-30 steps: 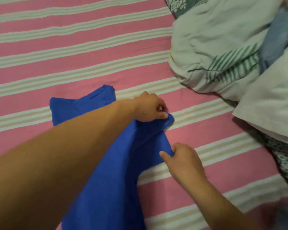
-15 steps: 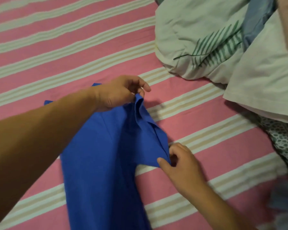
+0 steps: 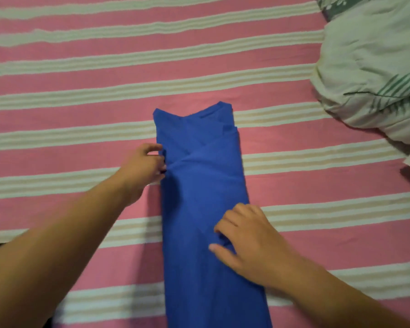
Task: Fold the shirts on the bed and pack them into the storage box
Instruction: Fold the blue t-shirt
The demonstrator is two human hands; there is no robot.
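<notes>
Blue shirt (image 3: pixel 199 209) cut off by the bottom edge, hem out of sight. Left hand (image 3: pixel 143 168) fingertips tucked into the shirt's side fold, partly hidden. Quilt (image 3: pixel 369 67) cropped at the right edge. Both forearms run out of frame.

Bed (image 3: pixel 81 129) is filling nearly the whole view, wearing a pink sheet with white-and-beige stripe bands running across. Crumpled pale green quilt (image 3: pixel 369 58) with a green leaf print is lying bunched at the upper right corner. Light is looking dim, warm.
</notes>
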